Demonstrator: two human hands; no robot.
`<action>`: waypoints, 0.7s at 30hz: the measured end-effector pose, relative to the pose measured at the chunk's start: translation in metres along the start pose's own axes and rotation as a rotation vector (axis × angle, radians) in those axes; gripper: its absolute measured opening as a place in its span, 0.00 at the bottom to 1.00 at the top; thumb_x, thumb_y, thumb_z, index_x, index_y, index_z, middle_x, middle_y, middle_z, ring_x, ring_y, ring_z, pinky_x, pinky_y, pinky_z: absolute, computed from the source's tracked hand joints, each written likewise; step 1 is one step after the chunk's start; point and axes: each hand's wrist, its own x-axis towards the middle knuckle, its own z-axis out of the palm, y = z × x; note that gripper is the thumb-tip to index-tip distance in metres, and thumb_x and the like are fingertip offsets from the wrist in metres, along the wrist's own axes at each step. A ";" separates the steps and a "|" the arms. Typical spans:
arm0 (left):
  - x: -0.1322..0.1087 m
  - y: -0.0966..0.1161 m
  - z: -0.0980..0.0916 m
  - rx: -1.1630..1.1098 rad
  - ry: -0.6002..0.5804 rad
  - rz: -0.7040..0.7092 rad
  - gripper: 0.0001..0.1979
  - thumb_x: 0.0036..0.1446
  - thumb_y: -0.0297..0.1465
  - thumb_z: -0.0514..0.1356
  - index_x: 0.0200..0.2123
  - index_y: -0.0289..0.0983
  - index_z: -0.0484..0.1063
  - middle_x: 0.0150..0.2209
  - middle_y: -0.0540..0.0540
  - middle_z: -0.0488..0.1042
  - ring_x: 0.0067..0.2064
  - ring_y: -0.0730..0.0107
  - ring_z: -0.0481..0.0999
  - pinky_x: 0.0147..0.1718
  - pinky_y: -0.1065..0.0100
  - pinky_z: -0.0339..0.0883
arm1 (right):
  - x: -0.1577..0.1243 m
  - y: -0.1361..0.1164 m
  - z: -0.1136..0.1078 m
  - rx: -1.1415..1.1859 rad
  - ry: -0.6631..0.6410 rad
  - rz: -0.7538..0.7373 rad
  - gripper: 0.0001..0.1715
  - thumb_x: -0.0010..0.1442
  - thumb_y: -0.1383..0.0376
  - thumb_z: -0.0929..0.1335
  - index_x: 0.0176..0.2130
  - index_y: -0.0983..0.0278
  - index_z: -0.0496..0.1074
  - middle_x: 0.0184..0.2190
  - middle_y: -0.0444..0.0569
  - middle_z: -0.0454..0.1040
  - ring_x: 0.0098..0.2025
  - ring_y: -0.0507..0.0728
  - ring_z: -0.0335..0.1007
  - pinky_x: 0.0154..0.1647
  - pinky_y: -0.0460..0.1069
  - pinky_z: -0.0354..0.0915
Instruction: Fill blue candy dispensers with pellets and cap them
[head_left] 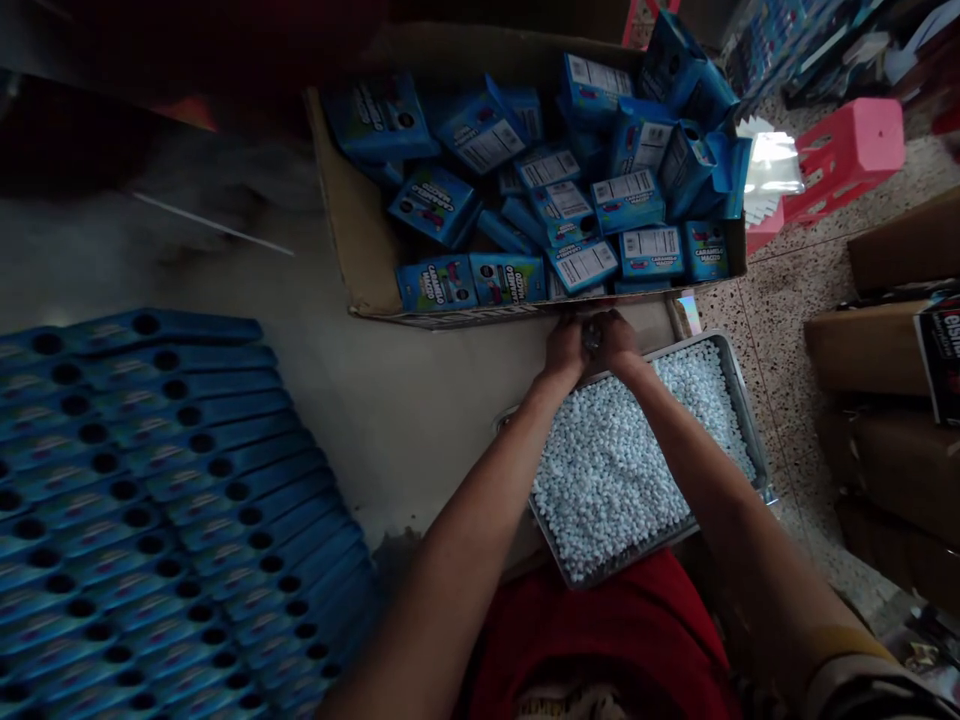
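Left hand (566, 350) and right hand (616, 338) bunch by the tray (742, 395), likely placed for easy reach; their grip, I can't tell!

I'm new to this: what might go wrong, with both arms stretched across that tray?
The metal tray looks nearly full of loose pale beads, so the right forearm brushing it might scatter some. Its right side seems to jut over the floor, where a knock could tip it. Blue packs lie jumbled in the carton; one might tumble out.
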 end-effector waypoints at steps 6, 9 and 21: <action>-0.002 -0.002 -0.004 0.056 0.000 -0.012 0.16 0.53 0.21 0.63 0.45 0.37 0.80 0.53 0.37 0.82 0.57 0.49 0.80 0.58 0.58 0.70 | -0.010 -0.007 0.008 0.162 0.091 0.072 0.24 0.60 0.74 0.68 0.56 0.67 0.77 0.56 0.59 0.78 0.54 0.61 0.77 0.57 0.51 0.69; -0.009 -0.004 -0.006 0.006 0.016 -0.022 0.16 0.54 0.22 0.61 0.46 0.38 0.79 0.51 0.40 0.84 0.54 0.52 0.82 0.55 0.60 0.71 | -0.012 -0.012 0.012 0.235 0.115 0.122 0.23 0.60 0.73 0.68 0.55 0.66 0.77 0.55 0.57 0.79 0.54 0.61 0.77 0.57 0.50 0.69; -0.034 0.017 -0.028 -0.225 0.111 -0.088 0.15 0.47 0.20 0.61 0.40 0.38 0.72 0.46 0.43 0.83 0.51 0.56 0.81 0.53 0.63 0.73 | -0.027 -0.040 -0.001 0.444 0.188 0.145 0.19 0.56 0.75 0.66 0.46 0.65 0.77 0.48 0.52 0.82 0.51 0.59 0.78 0.54 0.49 0.69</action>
